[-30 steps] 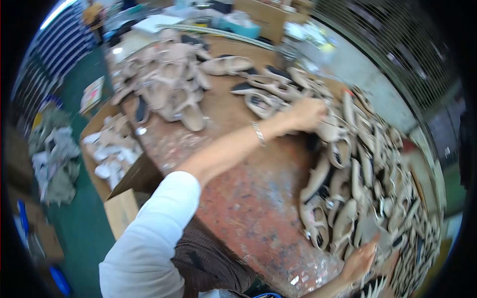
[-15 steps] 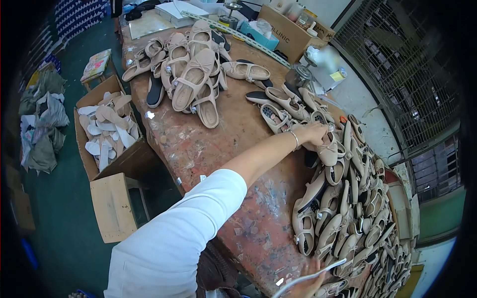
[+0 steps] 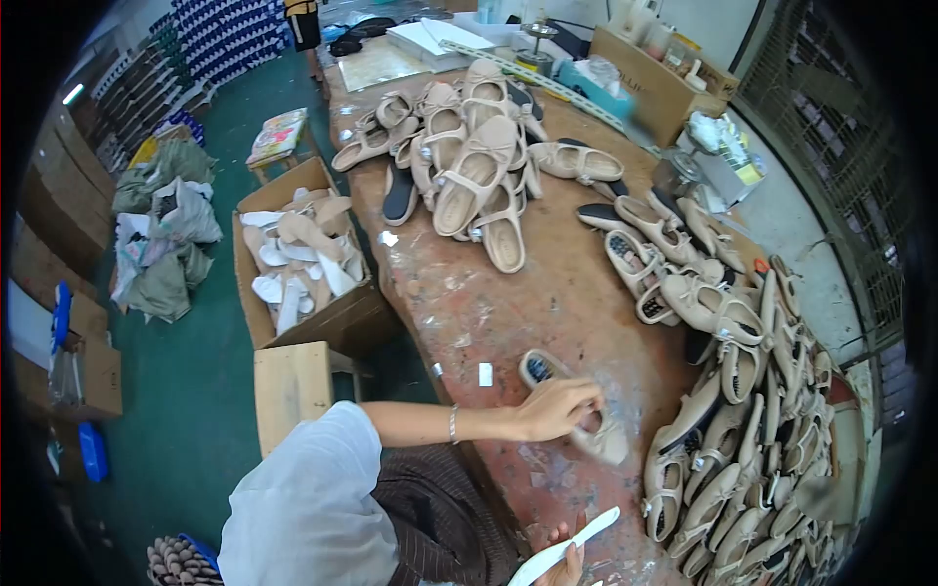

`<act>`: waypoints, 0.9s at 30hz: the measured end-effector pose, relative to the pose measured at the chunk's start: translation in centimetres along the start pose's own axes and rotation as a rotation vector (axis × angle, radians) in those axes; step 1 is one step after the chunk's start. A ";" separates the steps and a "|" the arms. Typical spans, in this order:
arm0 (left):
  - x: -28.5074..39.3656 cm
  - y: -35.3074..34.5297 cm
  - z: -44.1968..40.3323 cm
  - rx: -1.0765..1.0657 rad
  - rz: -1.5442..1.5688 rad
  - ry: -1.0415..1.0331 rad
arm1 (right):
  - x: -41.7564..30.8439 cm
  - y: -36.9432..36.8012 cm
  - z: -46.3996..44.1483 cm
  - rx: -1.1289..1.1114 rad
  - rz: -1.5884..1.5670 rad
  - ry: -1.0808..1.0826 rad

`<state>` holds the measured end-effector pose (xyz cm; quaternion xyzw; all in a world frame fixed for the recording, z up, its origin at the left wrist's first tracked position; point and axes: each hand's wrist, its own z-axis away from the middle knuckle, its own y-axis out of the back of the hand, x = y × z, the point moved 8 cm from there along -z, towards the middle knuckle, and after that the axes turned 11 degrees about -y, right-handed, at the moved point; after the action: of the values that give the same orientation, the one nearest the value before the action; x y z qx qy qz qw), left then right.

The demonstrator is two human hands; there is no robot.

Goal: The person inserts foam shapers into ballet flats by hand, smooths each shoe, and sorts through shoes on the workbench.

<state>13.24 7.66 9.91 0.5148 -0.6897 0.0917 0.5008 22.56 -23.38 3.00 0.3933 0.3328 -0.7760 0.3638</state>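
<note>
My left hand [image 3: 559, 408], with a bracelet at the wrist, is over a beige strapped shoe [image 3: 608, 441] near the table's front edge. Its fingers are closed at the shoe's middle and hide part of the strap and opening. The shoe's patterned inner sole shows at the heel. At the bottom, my right hand [image 3: 567, 565] is closed around a long white insole [image 3: 552, 559]; the frame's lower edge cuts off part of both. To the right of my hands lies a dense pile of similar beige shoes [image 3: 718, 479].
More beige shoes [image 3: 479, 171] are heaped farther along the stained table [image 3: 440, 313]. A cardboard box [image 3: 322, 320] of insoles stands on the floor by a wooden stool [image 3: 293, 391]. A metal pot [image 3: 676, 174] and a carton [image 3: 635, 73] sit along the back edge.
My left hand has come back from the shoe pile towards me and is now at a shoe on the bare tabletop. The view has turned left; the white insole now shows more broadly.
</note>
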 end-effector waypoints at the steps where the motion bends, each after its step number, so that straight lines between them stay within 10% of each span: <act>1: -0.7 0.7 2.1 -0.010 -0.027 0.007 | 0.5 -0.8 -0.8 -0.095 -0.216 -0.078; 5: -0.3 1.5 9.0 -0.063 -0.138 0.019 | 0.2 -0.7 -2.5 -0.362 -0.928 -0.196; 9: 0.1 4.6 8.9 0.142 -0.132 0.142 | -3.2 -1.5 -4.0 0.018 -0.825 -0.108; 13: -0.4 7.9 9.4 0.197 -0.627 0.179 | -6.4 -2.1 -5.9 -0.232 -0.809 0.124; 17: -2.2 8.3 10.6 0.105 -0.747 0.382 | -8.7 -0.4 -6.2 0.248 0.284 0.080; 21: -4.4 7.2 11.6 0.096 -0.474 0.499 | -11.5 -6.0 -7.5 0.352 1.348 0.526; 27: -5.0 7.1 10.5 0.055 -0.313 0.443 | -9.1 -11.4 -10.4 0.178 1.269 0.796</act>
<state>1.12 7.22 3.67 0.5961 -0.4726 0.1423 0.6333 20.85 -6.44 8.53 0.7881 0.0844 -0.2407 0.5602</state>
